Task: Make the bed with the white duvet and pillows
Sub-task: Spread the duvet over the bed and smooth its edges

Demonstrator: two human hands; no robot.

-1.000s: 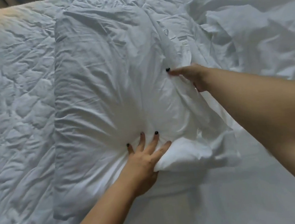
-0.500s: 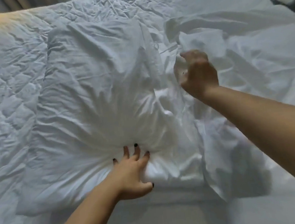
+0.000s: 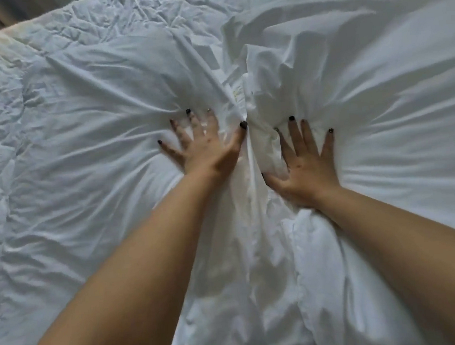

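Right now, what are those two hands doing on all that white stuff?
A person is making a bed. The left hand presses flat, fingers spread, on one white pillow, and the right hand presses the same way on a second pillow beside it. Creases fan out from both palms, so the pillows are being squashed down. A crumpled white duvet lies behind them, not yet smoothed.

Both forearms (image 3: 136, 276) cut off by lower edge; pillow (image 3: 394, 108) runs past right edge; left hand (image 3: 205, 149) fingertips blurred.
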